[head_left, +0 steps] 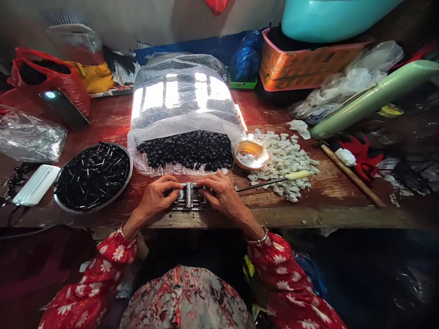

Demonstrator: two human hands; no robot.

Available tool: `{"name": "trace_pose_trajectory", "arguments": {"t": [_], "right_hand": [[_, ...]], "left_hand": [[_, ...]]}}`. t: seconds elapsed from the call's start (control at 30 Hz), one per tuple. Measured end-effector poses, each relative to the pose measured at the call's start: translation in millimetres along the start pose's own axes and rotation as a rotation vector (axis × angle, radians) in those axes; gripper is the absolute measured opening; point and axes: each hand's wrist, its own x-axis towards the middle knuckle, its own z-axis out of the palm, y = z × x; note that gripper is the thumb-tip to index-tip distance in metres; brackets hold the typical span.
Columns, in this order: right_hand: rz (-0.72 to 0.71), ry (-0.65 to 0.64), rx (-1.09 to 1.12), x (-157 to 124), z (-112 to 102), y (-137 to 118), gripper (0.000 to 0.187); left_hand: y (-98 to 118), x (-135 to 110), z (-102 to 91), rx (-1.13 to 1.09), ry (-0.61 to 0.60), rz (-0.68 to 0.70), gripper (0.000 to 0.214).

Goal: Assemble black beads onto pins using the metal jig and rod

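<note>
The worn wooden table [329,192] ends in a rough front edge, with little open room among the heaps. The left hand [154,199] and right hand [222,194] close their grip on a small metal jig [188,196] near that edge, hiding most of it. Black beads [185,148] fill a plastic bag [178,91] just behind. The orange crate's [295,68] print is unreadable.

The desk [329,214] holds one metal holder [188,196], one round tray [103,204], one small bowl [251,154], one phone [63,107] and one big plastic bag [178,91], with one left hand [156,197] and one right hand [222,194] at its front edge.
</note>
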Motion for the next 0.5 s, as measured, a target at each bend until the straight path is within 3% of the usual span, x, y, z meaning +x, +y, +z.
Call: {"name": "trace_pose_trajectory", "arguments": {"t": [0.33, 0.5], "right_hand": [[0.079, 0.102, 0.122, -5.2, 8.3, 2.7, 0.01], [0.106, 0.056, 0.018, -4.5, 6.9, -3.1, 0.009]], "left_hand": [[-2.4, -4.0, 2.9, -0.088, 0.031, -0.046, 0.016], [-4.0, -4.6, 8.3, -0.083, 0.06, -0.035, 0.016]]}}
